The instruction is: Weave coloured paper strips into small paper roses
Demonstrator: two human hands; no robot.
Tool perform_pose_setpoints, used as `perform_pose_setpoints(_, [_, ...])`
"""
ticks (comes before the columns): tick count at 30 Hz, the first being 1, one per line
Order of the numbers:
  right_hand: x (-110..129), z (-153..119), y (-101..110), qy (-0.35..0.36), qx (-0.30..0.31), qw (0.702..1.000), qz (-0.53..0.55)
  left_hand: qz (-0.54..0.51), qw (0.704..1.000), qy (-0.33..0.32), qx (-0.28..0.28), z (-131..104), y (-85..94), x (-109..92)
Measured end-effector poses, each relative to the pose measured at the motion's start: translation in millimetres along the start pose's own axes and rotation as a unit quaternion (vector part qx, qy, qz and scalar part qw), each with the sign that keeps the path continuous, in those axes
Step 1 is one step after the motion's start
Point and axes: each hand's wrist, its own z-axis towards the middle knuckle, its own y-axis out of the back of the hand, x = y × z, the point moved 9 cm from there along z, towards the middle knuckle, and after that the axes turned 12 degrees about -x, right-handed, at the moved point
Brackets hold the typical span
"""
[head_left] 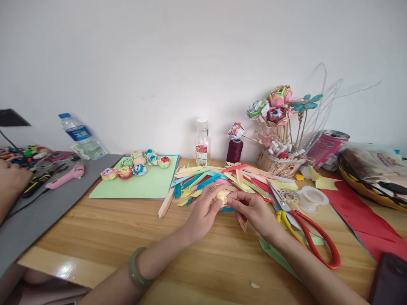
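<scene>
Head view: the left hand point(205, 209) and right hand point(251, 209) pinch a small yellow paper piece point(221, 195) between their fingers, above the middle of the wooden bench point(136, 241). Folded paper strips point(203, 178) heap just behind it, toward the bench's wall edge. Left of them, paper flowers point(125, 171) rest on green sheets point(146, 188); red-handled scissors point(307, 228) lie right, near a white spool point(313, 198).

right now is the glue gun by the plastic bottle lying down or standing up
Lying down: the pink glue gun rests along its side on the gray mat.
</scene>
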Motion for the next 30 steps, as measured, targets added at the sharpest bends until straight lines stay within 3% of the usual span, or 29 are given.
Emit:
perform_pose_setpoints(21, [-4, -1, 2, -0.005, -0.019, 1.000, -0.007, -0.019, 1.000, 0.003, 0.009, -2, -1.9, 5])
perform_pose_setpoints(30, [6, -1, 4, 0.028, -0.029, 0.999, -0.013, 0.004, 1.000, 0.012, 0.009, 0, -1.1, 4])
